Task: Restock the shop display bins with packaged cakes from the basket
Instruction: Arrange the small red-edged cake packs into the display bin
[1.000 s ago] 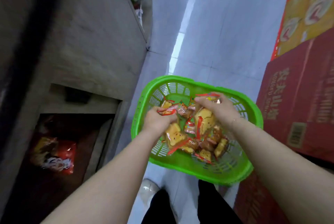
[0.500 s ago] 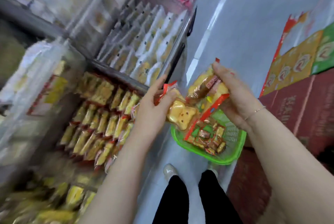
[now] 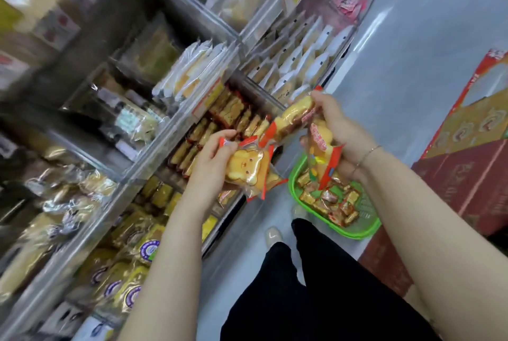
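The tiered display bins fill the left side, one holding rows of red-edged cakes, and the green basket sits low on the right with more packets inside. The left hand curls under a bear-shaped packaged cake, thumb pinching its top edge. The right hand grips several cake packets, fingers wrapped round them above the basket.
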### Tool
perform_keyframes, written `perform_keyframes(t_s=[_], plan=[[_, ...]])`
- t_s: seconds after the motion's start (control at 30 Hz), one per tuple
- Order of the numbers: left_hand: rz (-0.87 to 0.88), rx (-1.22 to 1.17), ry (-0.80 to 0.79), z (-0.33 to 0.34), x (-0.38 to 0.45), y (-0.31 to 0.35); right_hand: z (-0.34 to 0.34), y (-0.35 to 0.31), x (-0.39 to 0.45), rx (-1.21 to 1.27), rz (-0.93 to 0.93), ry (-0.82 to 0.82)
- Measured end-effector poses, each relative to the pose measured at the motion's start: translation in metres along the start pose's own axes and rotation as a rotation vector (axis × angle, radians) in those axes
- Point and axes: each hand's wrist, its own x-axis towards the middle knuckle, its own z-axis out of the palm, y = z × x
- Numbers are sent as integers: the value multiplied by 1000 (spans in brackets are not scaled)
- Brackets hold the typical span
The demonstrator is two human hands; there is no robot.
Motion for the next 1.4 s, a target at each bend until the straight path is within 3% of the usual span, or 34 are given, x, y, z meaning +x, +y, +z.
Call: perform_keyframes(t_s=[0.1,0.2,0.43,0.6,0.77,0.83,0.93,1.03,1.1,1.2,1.4], plan=[[-10,-67,-28,-5,-8,3,3,-10,3,60,-52,-151],[-70,-190,-64,-6,-15,9,4,-20,10,92,-121,-182],[-168,-398,20,3,-14,15,-6,-37,26,-119,-211,-303],[-196,-119,-30,17,-9,21,-6,-47,35,-128,-105,-403],[-22,246,-51,27,-14,21,6,-55,42,-338,-13,-537],[15,290,-63,32,-13,20,14,-58,44,-463,-30,-574],[41,201,-60,43,-11,16,24,-59,51,-553,-57,-549],[-36,2,129,44,-9,11,14,-61,61,-468,-35,-466],[-54,-49,213,39,-7,10,4,-61,64,-593,-4,-512],[-28,-8,140,36,-3,17,5,-51,62,-652,69,-567],[27,144,54,17,2,24,16,-52,65,-306,-57,-266]])
